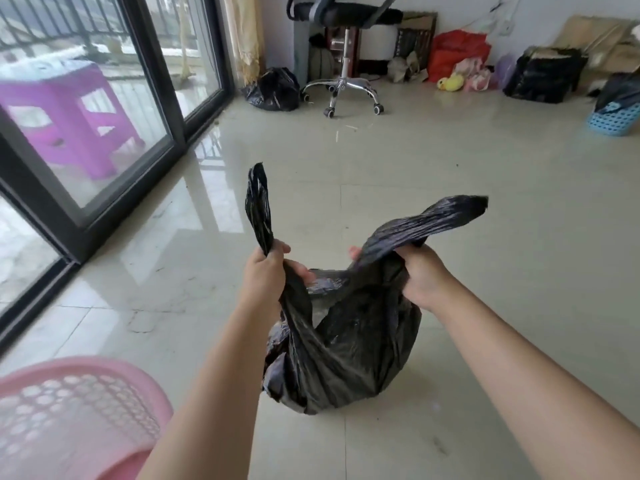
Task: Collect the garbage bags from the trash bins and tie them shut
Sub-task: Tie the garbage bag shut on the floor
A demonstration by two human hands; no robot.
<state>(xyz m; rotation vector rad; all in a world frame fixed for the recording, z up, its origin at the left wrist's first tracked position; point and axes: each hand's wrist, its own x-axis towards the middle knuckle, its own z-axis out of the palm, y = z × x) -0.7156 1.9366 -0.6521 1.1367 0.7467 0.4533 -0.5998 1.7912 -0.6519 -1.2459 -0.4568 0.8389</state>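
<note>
black garbage bag (346,358) gripped at its twisted ends by left hand (265,277) and right hand (420,275).

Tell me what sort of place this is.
Likely a room in a home, used partly for storage: a glossy tiled floor, a sliding glass door onto a railed balcony, an office chair, and bags and boxes heaped along the far wall.

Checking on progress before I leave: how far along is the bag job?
Looks done: one black bag sits by the chair. In hand: left hand and right hand grip the garbage bag's two ends, unknotted. Left: the knot, possibly the blue bin.
</note>
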